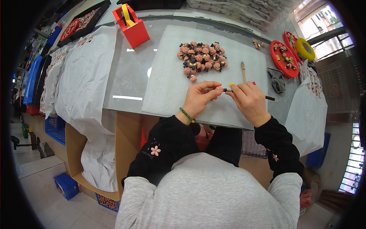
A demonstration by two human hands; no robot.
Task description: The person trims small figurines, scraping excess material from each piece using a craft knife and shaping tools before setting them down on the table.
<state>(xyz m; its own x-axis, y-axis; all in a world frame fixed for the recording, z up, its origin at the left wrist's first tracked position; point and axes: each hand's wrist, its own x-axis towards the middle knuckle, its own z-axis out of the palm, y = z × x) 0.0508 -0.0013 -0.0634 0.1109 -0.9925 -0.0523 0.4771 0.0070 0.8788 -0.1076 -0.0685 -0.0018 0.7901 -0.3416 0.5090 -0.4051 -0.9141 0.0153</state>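
Observation:
My left hand [195,98] is closed, thumb and forefinger pinching a small pink knobbly figure [219,88] with dark parts. My right hand [249,102] grips a thin dark-handled brush [270,98], its tip pointing at the figure; whether it touches, I cannot tell. Something yellow covers one right fingertip. Both hands are above the front part of a white foam sheet [164,86]. Beyond them on the sheet lies a cluster of similar pink and dark figures [202,57]. A second, light-handled brush [243,70] lies near my right hand.
A red tape dispenser [135,35] stands at the back left. On the right are a grey cloth [276,81], a red tray [273,57] of figures and a yellow round object [305,49]. White sheeting [85,76] hangs at left over an open cardboard box [72,149].

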